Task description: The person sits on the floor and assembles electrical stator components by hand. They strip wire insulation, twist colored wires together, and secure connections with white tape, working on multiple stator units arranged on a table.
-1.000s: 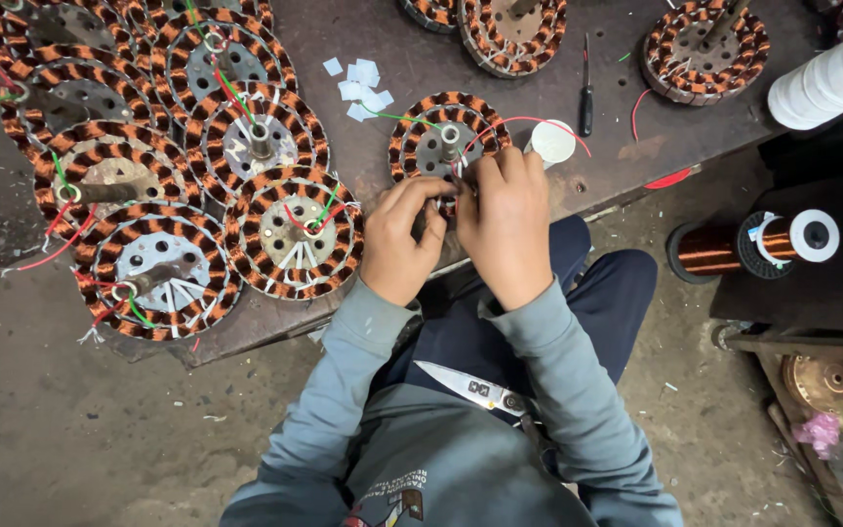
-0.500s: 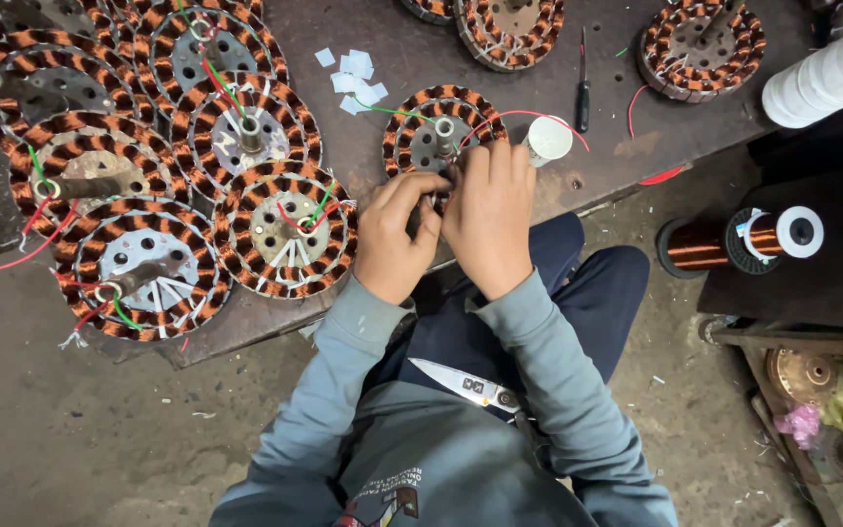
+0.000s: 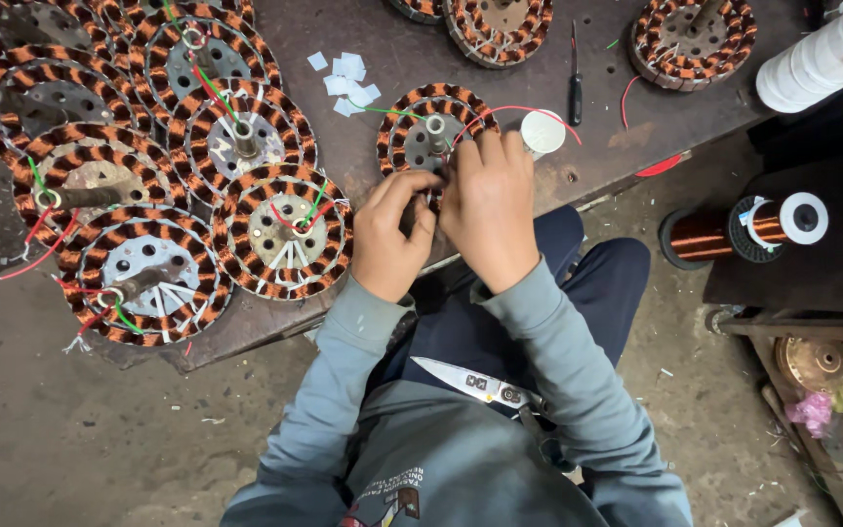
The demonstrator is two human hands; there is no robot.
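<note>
A round copper-wound stator (image 3: 420, 125) with a steel shaft, a green wire and a red wire lies at the near edge of the dark workbench (image 3: 500, 83). My left hand (image 3: 390, 237) pinches the near rim of its coils, fingers curled. My right hand (image 3: 488, 207) rests over the same rim, fingers bent down onto the windings next to the red wire. What sits between the fingertips is hidden. A pair of scissors (image 3: 470, 383) lies on my lap.
Several finished stators (image 3: 280, 230) cover the bench's left side. Small white paper slips (image 3: 348, 80), a white roll (image 3: 542, 131) and a screwdriver (image 3: 574, 76) lie near the work. A copper wire spool (image 3: 734, 232) and a white thread cone (image 3: 822, 57) stand to the right.
Both hands stay on the stator's near rim with only small finger shifts. The view has drifted slightly.
</note>
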